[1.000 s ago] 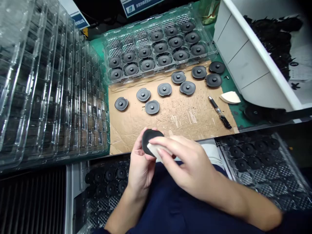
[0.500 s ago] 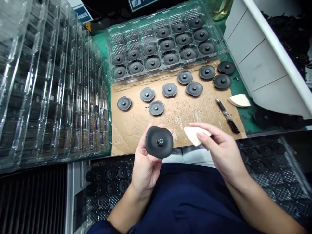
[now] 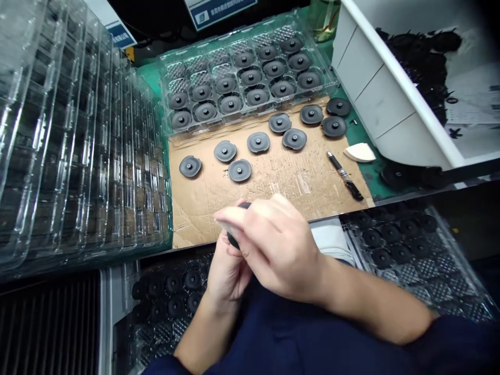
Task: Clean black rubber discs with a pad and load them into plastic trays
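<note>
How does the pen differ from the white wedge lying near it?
The pen is mostly black; the wedge is off-white. The pen is long and thin; the wedge is shorter and broader. The pen lies on cardboard; the wedge sits partly on the green surface. Neither is held.

Discs point(image 3: 258, 142) look matt; cardboard point(image 3: 203, 203), rough; the plastic tray point(image 3: 219, 55), glossy.

Production workshop: stacked clear trays point(image 3: 89, 151), rows of dark discs point(image 3: 230, 104), parts bin point(image 3: 377, 88).
</note>
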Available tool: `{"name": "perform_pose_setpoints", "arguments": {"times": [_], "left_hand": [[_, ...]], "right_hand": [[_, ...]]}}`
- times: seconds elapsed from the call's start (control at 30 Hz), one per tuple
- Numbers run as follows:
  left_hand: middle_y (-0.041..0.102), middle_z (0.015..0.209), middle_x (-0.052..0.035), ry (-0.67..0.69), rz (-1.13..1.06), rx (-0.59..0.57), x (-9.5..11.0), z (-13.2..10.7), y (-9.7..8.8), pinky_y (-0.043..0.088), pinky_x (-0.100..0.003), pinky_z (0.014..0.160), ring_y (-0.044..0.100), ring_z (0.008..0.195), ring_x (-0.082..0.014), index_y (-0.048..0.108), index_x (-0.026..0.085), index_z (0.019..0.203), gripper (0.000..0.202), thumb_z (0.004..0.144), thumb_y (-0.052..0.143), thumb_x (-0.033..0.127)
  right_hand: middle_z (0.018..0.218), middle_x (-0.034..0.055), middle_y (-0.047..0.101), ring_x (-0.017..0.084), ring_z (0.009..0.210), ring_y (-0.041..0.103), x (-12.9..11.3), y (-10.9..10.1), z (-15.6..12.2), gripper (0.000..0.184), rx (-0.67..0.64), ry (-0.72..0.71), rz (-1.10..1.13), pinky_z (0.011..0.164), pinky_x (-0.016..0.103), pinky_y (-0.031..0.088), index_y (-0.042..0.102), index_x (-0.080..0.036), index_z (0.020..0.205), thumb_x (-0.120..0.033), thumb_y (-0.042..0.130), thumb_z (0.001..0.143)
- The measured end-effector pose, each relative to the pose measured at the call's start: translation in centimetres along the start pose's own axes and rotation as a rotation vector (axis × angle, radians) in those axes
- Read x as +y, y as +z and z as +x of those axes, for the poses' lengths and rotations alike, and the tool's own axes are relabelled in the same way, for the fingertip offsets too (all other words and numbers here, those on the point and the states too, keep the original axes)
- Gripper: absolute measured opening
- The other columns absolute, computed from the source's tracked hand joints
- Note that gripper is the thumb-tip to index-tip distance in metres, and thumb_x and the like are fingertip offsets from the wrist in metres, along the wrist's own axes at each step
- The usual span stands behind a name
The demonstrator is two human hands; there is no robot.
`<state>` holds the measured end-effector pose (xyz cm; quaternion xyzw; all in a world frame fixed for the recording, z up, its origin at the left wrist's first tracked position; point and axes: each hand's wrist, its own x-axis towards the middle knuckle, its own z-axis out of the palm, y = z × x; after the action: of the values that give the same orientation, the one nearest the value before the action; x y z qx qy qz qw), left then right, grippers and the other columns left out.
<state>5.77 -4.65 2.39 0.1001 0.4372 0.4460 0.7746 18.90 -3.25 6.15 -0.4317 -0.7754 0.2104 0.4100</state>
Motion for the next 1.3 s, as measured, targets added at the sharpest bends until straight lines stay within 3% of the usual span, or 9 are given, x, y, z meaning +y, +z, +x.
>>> {"name": "perform_pose_setpoints", "arguments": {"times": [0.1,0.17,0.3,0.4,0.5,0.7,0.87,1.13,1.3], "left_hand": [[0.072,0.108,-0.0021,-0.006,-0.020,-0.033,0.4,-0.2,-0.4,0.054,-0.019,0.082,0.066,0.102,-0.0170,0.062,0.027,0.118,0.068,0.056,0.087,0.026],[0.073,0.104,-0.0011,-0.068,-0.069,-0.060,0.7,-0.4,-1.1,0.055,-0.022,0.083,0.069,0.096,-0.0169,0.059,0.029,0.123,0.072,0.057,0.086,0.031],[0.070,0.112,-0.0013,-0.148,-0.132,-0.120,0.7,-1.1,-2.1,0.050,-0.033,0.096,0.068,0.099,-0.0199,0.042,0.037,0.138,0.090,0.058,0.082,0.044],[0.068,0.116,-0.0035,-0.143,-0.101,-0.124,0.5,-1.6,-1.8,0.050,-0.035,0.095,0.067,0.101,-0.0217,0.040,0.035,0.139,0.094,0.056,0.084,0.042],[0.070,0.110,-0.0024,-0.113,-0.084,-0.112,0.2,-1.9,-1.0,0.054,-0.031,0.088,0.068,0.097,-0.0210,0.056,0.030,0.127,0.077,0.056,0.086,0.038],[0.069,0.117,-0.0048,-0.024,0.036,-0.041,-0.6,-2.2,-1.3,0.055,-0.022,0.080,0.065,0.103,-0.0194,0.064,0.026,0.117,0.058,0.062,0.083,0.033],[0.071,0.112,-0.0036,0.040,0.035,0.003,-0.4,-2.3,-2.3,0.056,-0.018,0.073,0.068,0.093,-0.0154,0.068,0.024,0.109,0.052,0.060,0.084,0.035],[0.071,0.107,-0.0009,0.052,-0.002,-0.113,0.1,-2.8,-0.8,0.056,-0.025,0.083,0.068,0.098,-0.0213,0.070,0.024,0.101,0.051,0.055,0.086,0.037],[0.069,0.114,-0.0036,0.029,0.050,-0.108,-0.7,-2.5,-1.2,0.054,-0.019,0.081,0.066,0.100,-0.0168,0.067,0.023,0.111,0.049,0.066,0.081,0.035]], "right_hand": [[0.085,0.0050,0.071,0.015,0.074,0.060,0.0,-1.4,-1.1,0.023,-0.123,0.015,0.104,0.067,0.030,0.041,0.066,-0.013,0.102,-0.012,0.044,0.092],[0.084,0.0021,0.071,0.013,0.071,0.060,0.6,-2.4,-2.8,0.021,-0.181,0.184,0.169,0.066,0.028,0.042,0.067,-0.018,0.098,-0.014,0.047,0.092],[0.096,0.0038,0.072,0.017,0.083,0.064,3.2,-2.9,-6.8,0.019,0.011,0.658,0.339,0.069,0.029,0.048,0.069,-0.022,0.100,-0.030,0.053,0.091],[0.094,0.0029,0.071,0.016,0.074,0.063,3.9,-2.7,-7.5,0.024,0.089,0.777,0.375,0.064,0.027,0.048,0.068,-0.021,0.105,-0.035,0.056,0.090],[0.099,0.0012,0.070,0.014,0.077,0.063,2.1,-2.5,-5.7,0.020,0.090,0.653,0.323,0.065,0.025,0.048,0.067,-0.022,0.105,-0.029,0.054,0.091],[0.093,0.0067,0.072,0.017,0.080,0.063,-1.8,-0.9,-2.3,0.023,-0.011,0.101,0.088,0.072,0.031,0.045,0.065,-0.013,0.103,-0.016,0.045,0.092],[0.090,0.0050,0.073,0.016,0.075,0.064,-0.8,-1.4,-3.9,0.022,-0.242,0.240,-0.021,0.069,0.031,0.044,0.065,-0.016,0.100,-0.015,0.045,0.091],[0.104,0.0002,0.071,0.013,0.083,0.066,0.6,-3.1,-6.3,0.019,0.036,0.561,0.177,0.063,0.021,0.048,0.065,-0.023,0.106,-0.023,0.053,0.091],[0.098,0.0040,0.072,0.014,0.084,0.064,-1.7,-2.2,-3.7,0.021,0.020,0.162,0.153,0.072,0.026,0.047,0.064,-0.015,0.107,-0.017,0.052,0.090]]}}
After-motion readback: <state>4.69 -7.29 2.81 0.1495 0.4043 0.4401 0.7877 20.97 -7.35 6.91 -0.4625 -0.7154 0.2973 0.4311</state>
